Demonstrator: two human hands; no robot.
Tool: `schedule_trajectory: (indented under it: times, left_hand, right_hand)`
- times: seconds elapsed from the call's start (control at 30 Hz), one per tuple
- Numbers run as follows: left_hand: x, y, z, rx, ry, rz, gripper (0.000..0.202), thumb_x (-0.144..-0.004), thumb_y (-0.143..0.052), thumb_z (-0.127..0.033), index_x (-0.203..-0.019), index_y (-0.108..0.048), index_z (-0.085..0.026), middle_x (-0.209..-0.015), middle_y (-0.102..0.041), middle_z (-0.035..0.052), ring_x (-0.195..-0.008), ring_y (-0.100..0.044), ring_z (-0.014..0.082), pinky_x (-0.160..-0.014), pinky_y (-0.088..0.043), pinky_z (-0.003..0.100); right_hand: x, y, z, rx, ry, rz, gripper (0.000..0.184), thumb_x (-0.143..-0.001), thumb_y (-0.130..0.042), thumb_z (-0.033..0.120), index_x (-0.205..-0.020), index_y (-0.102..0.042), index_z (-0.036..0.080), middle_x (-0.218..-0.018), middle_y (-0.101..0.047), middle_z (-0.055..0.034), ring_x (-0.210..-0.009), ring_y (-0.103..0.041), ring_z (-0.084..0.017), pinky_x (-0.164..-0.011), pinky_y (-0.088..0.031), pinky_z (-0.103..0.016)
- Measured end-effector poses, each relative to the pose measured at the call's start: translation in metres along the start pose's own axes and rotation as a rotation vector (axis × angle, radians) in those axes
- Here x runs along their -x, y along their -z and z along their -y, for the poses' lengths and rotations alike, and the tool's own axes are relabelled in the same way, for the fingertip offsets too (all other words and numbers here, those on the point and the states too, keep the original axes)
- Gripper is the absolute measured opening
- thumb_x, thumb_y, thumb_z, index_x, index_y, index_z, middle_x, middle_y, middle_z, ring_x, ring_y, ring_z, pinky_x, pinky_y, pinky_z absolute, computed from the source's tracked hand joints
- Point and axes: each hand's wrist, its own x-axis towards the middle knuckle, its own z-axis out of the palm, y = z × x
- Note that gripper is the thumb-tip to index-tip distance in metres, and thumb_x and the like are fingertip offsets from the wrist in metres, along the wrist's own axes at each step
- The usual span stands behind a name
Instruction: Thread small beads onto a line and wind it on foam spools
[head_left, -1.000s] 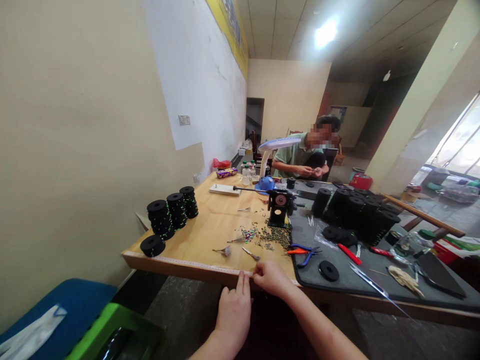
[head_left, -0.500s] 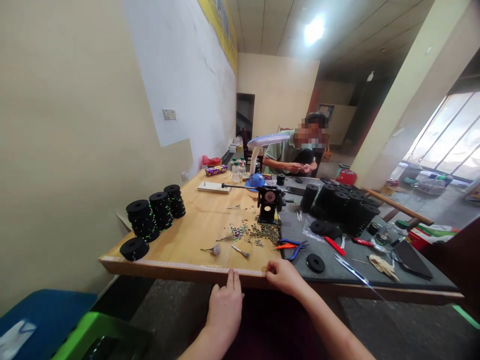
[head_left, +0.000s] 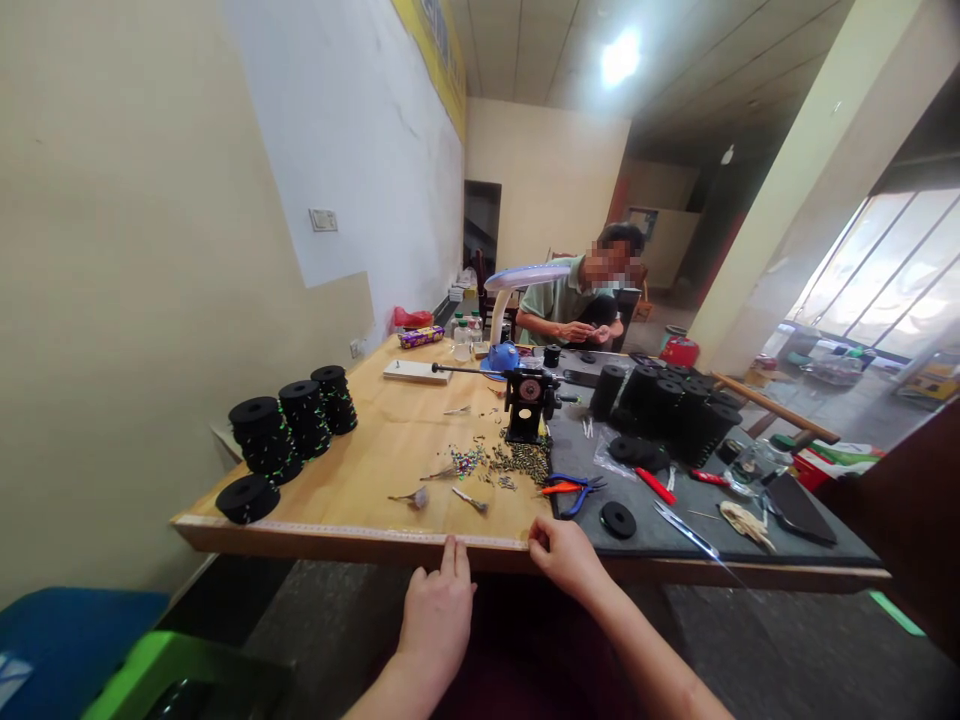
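Observation:
My left hand is at the table's front edge. Its index and middle fingers are stretched out side by side, tips on a whitish measuring tape fixed along that edge; the other fingers are curled. By the tape's right end, my right hand is closed in a pinch. Whatever is between its fingertips is too small or hidden to make out. Just beyond the hands lie small brush-like pieces, blue-and-orange-handled pliers and a flat black foam spool.
Stacked black spools with small bright bits stand at left. A black winding device is mid-table beside scattered small metal parts. More black spools crowd the grey mat. A co-worker sits opposite, near a lamp.
The view has turned slightly, so the table and its things sit further left. Both hands keep nearly the same pose at the tape.

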Motion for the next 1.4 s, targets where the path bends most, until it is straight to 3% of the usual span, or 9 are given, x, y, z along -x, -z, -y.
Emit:
schedule_trajectory:
  times: [0.33,0.57,0.67,0.8,0.87,0.97,1.07,1.27,1.4]
  left_hand:
    - [0.001,0.002,0.003,0.019,0.006,0.014,0.044,-0.086,-0.049,-0.014,-0.130,-0.052,-0.009,-0.136,-0.050,0.0207,-0.090,-0.070,0.0283,-0.080,-0.051,0.041]
    - [-0.002,0.008,0.010,0.109,0.006,0.017,0.042,-0.086,-0.049,-0.015,-0.127,-0.055,-0.008,-0.132,-0.055,0.0213,-0.093,-0.068,0.0313,-0.082,-0.049,0.045]
    - [-0.007,0.017,0.016,0.301,-0.013,-0.034,0.037,-0.085,-0.049,-0.018,-0.120,-0.060,-0.010,-0.121,-0.065,0.0178,-0.095,-0.067,0.0309,-0.081,-0.050,0.043]
    - [-0.013,0.025,0.004,0.770,-0.113,-0.100,0.036,-0.084,-0.051,-0.024,-0.118,-0.059,-0.014,-0.091,-0.073,0.0121,-0.082,-0.068,0.0242,-0.080,-0.049,0.036]
    - [-0.017,0.022,-0.007,1.037,-0.124,-0.019,0.036,-0.082,-0.054,-0.027,-0.115,-0.058,-0.013,-0.077,-0.071,0.0077,-0.067,-0.066,0.0208,-0.069,-0.050,0.033]
    - [-0.021,0.014,-0.021,1.309,-0.124,0.096,0.018,-0.081,-0.052,-0.027,-0.089,-0.062,-0.014,-0.069,-0.065,0.0034,-0.055,-0.058,0.0153,-0.056,-0.045,0.025]
    - [-0.022,0.011,-0.023,1.379,-0.148,0.049,0.018,-0.082,-0.053,-0.029,-0.070,-0.057,-0.016,-0.065,-0.058,0.0003,-0.061,-0.052,0.0142,-0.059,-0.041,0.023]
    - [-0.016,0.018,-0.019,1.451,-0.113,0.061,0.021,-0.083,-0.053,-0.033,-0.069,-0.053,-0.017,-0.065,-0.052,-0.0015,-0.062,-0.047,0.0137,-0.061,-0.039,0.023]
    - [-0.012,0.018,-0.020,1.476,-0.118,0.077,0.020,-0.084,-0.053,-0.032,-0.071,-0.052,-0.017,-0.066,-0.050,-0.0022,-0.063,-0.045,0.0132,-0.061,-0.038,0.022]
  right_hand:
    - [0.000,-0.005,0.001,0.042,-0.009,-0.032,0.015,-0.076,-0.055,0.020,-0.079,-0.069,0.024,-0.070,-0.071,-0.0028,-0.068,-0.063,-0.018,-0.058,-0.031,-0.022]
    - [0.000,-0.004,-0.001,-0.031,-0.029,-0.050,0.015,-0.074,-0.055,0.019,-0.076,-0.070,0.023,-0.060,-0.065,-0.0003,-0.058,-0.056,-0.015,-0.053,-0.028,-0.022]
    - [0.001,-0.001,-0.004,-0.110,0.002,-0.047,0.013,-0.075,-0.055,0.021,-0.075,-0.068,0.020,-0.053,-0.056,0.0030,-0.052,-0.049,-0.012,-0.051,-0.028,-0.020]
    - [0.007,0.001,-0.006,-0.224,0.075,-0.023,0.015,-0.079,-0.054,0.024,-0.076,-0.066,0.017,-0.050,-0.045,0.0064,-0.049,-0.041,-0.009,-0.049,-0.028,-0.018]
    - [0.012,0.003,-0.004,-0.286,0.113,-0.008,0.015,-0.080,-0.054,0.024,-0.077,-0.066,0.017,-0.051,-0.044,0.0071,-0.049,-0.038,-0.009,-0.049,-0.028,-0.018]
    - [0.022,0.008,0.001,-0.424,0.163,-0.005,0.012,-0.079,-0.056,0.024,-0.075,-0.064,0.016,-0.051,-0.042,0.0075,-0.049,-0.036,-0.008,-0.049,-0.027,-0.018]
    - [0.031,0.014,0.006,-0.559,0.188,0.048,0.012,-0.081,-0.056,0.024,-0.075,-0.062,0.016,-0.054,-0.047,0.0065,-0.051,-0.040,-0.009,-0.052,-0.032,-0.019]
    - [0.042,0.016,0.010,-0.779,0.099,0.240,0.009,-0.083,-0.048,0.021,-0.085,-0.057,0.018,-0.064,-0.058,0.0030,-0.056,-0.051,-0.011,-0.055,-0.040,-0.019]
    - [0.047,0.021,0.015,-0.640,0.104,0.144,0.014,-0.078,-0.044,0.013,-0.078,-0.057,0.019,-0.064,-0.054,0.0034,-0.057,-0.048,-0.010,-0.054,-0.038,-0.018]
